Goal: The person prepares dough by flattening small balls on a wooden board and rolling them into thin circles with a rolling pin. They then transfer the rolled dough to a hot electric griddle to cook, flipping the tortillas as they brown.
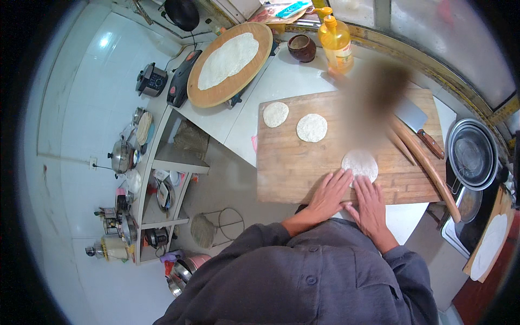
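A flat round of dough (360, 162) lies near the front edge of a wooden board (292, 174). My left hand (330, 194) rests palm down with its fingertips on the round's lower left edge. Beside it, my right hand (369, 203) lays its fingers on the lower right part of the same round. Neither hand grips anything, and the thumbs nearly meet. Two more dough rounds, one left (276, 114) and one nearer the middle (311, 128), lie farther back on the board.
A long rolling pin (430, 170), a thinner tapered stick (403, 148) and a cleaver (430, 144) lie at right. A blurred brown patch (378, 101) hides the board's back. Stacked metal basins (472, 154), a pump bottle (335, 44), a brown pot (302, 48) and a round dough-covered board (260, 61) stand around.
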{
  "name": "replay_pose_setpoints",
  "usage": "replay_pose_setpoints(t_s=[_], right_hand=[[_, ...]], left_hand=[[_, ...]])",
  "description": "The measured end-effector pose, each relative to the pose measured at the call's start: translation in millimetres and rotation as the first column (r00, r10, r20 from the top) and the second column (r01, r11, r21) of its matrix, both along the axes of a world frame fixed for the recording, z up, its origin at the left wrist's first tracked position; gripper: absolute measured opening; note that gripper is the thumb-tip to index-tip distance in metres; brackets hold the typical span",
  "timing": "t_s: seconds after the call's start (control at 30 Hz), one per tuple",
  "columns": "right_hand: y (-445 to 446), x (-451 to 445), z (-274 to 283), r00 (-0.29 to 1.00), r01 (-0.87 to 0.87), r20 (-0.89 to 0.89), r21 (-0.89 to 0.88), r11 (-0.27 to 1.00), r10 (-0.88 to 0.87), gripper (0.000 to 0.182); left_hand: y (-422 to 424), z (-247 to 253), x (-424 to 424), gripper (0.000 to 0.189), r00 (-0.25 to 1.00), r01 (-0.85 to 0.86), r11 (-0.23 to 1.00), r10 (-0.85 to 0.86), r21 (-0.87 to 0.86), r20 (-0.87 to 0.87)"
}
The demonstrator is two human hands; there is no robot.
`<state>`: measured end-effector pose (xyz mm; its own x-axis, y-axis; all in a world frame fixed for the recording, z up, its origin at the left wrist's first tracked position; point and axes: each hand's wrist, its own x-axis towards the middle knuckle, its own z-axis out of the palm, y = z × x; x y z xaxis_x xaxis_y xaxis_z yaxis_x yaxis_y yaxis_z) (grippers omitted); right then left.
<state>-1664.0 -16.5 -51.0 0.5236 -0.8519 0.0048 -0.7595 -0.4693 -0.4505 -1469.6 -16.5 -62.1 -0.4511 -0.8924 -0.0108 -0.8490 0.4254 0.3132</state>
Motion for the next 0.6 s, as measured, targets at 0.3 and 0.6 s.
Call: replay_pose_setpoints(t_s=[0.3, 0.6], right_hand=[[4, -6, 0, 1.0, -0.008, 0.028, 0.014, 1.0, 0.007, 0.079], [3, -17, -4, 0.999, 0.028, 0.034, 0.006, 1.0, -0.028, 0.082]], left_hand=[[8, 4, 5, 0.082, 0.999, 0.026, 0.999, -0.025, 0.04, -0.028], [10, 5, 11, 0.084, 0.998, 0.021, 1.0, -0.022, -0.005, -0.062]])
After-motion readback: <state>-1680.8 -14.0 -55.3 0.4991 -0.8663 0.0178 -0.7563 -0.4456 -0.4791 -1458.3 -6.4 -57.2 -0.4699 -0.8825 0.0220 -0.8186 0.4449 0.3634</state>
